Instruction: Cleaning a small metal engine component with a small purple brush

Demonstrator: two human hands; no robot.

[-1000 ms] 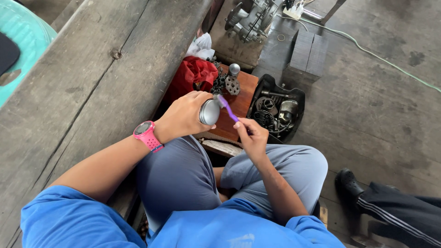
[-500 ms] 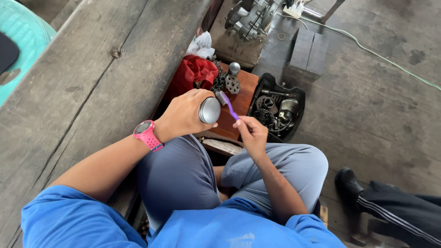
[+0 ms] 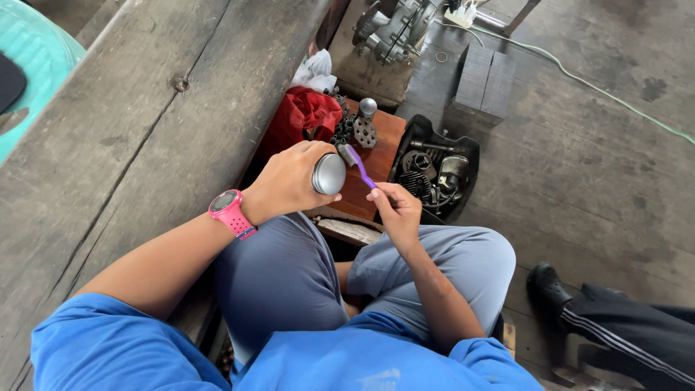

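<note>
My left hand [image 3: 286, 181], with a pink watch on the wrist, grips a round grey metal part [image 3: 329, 174] with its domed end facing the camera. My right hand [image 3: 396, 210] holds a purple-handled toothbrush [image 3: 360, 165]; its bristle head touches the top edge of the metal part. Both hands hover over my knees, above a small reddish wooden board [image 3: 376, 152].
A black tray [image 3: 469, 156] of dark metal engine parts sits right of the board. A red cloth [image 3: 304, 112], a chain and a sprocket [image 3: 364, 132] lie on the board's far side. An engine block [image 3: 394, 25] stands beyond. Another person's dark shoe and trouser leg [image 3: 615, 326] are at the lower right.
The toothbrush head has shifted slightly along the metal part's upper edge. My left hand has turned the part a little. The rest stays the same.
</note>
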